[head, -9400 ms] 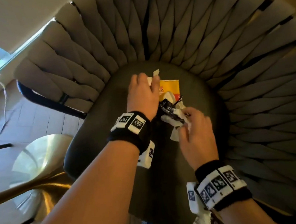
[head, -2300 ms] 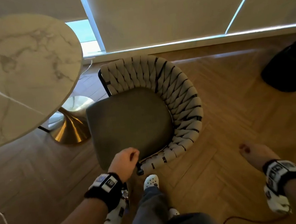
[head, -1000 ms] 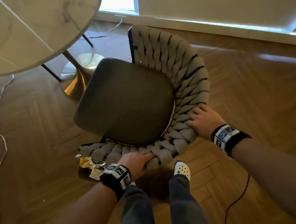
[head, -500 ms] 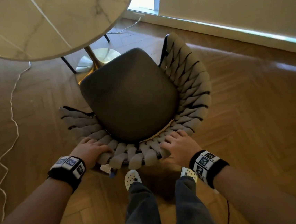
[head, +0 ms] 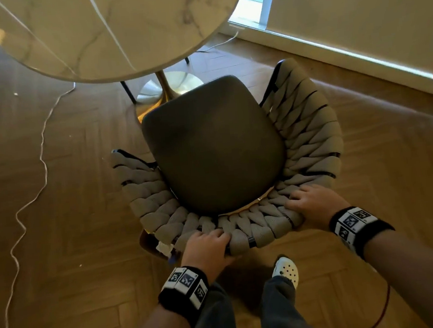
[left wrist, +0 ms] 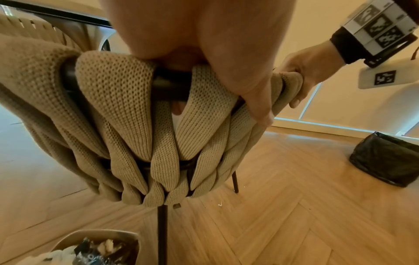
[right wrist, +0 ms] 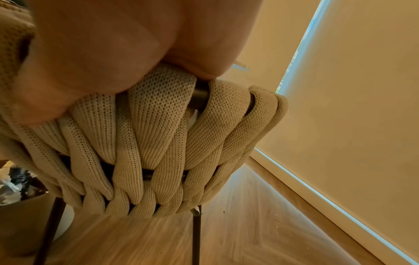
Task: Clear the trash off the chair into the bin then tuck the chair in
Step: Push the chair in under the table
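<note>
Behind the round white marble table [head: 107,29], on its near side, we stand over the woven beige rope-backed chair with a dark grey padded seat [head: 216,148], whose seat front points toward the tabletop edge but does not yet reach under it. Left of the chair back and farther from the table than the seat, the small beige bin holding crumpled wrappers [left wrist: 97,251] sits on the floor, partly hidden by the weave; the seat itself is bare, so we judge the trash already cleared. Our left hand [head: 207,249] wraps the top rail of the backrest, fingers curled over the rope and thumb hooked behind it. Our right hand [head: 314,204] does the same farther along the rail, fingers over the top, thumb underneath. We hold at two spaced points, it seems, so the chair steers straight toward the table's brass pedestal base [head: 166,89]. What remains, in our judgement, is the push in. A black bag [left wrist: 385,159] lies well away from the table, by the wall.
</note>
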The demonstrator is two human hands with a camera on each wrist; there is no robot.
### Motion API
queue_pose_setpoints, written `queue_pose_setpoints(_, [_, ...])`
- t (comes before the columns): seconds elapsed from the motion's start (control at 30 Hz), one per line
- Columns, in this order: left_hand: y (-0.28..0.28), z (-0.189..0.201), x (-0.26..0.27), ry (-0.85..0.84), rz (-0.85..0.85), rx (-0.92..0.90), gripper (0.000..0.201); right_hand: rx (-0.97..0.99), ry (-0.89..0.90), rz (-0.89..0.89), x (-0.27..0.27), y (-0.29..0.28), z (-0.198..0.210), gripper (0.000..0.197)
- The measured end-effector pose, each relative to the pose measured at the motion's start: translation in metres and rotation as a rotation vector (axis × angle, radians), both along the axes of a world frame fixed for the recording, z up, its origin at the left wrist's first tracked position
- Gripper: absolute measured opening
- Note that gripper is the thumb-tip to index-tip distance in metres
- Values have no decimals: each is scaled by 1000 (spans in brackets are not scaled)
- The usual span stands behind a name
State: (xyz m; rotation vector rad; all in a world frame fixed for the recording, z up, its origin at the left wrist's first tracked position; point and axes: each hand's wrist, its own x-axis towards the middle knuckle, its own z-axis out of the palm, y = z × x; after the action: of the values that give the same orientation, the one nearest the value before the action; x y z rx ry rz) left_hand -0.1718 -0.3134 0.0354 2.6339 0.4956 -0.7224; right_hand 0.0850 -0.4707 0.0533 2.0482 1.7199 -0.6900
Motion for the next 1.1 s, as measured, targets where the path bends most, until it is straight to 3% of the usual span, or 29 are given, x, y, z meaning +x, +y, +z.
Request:
queue_pose_setpoints(0.37, [60,-5,47,-111,-29,75,64,13,-25,-8,44,62,5,66])
queue_pose_setpoints(0.9, [76,-5,148,-173,63,46,57,-25,-90,55,156,122,12,56])
queue_pose_setpoints(1.1, [81,-7,163,-197,46,39,59,6,-111,98,176,127,7,50])
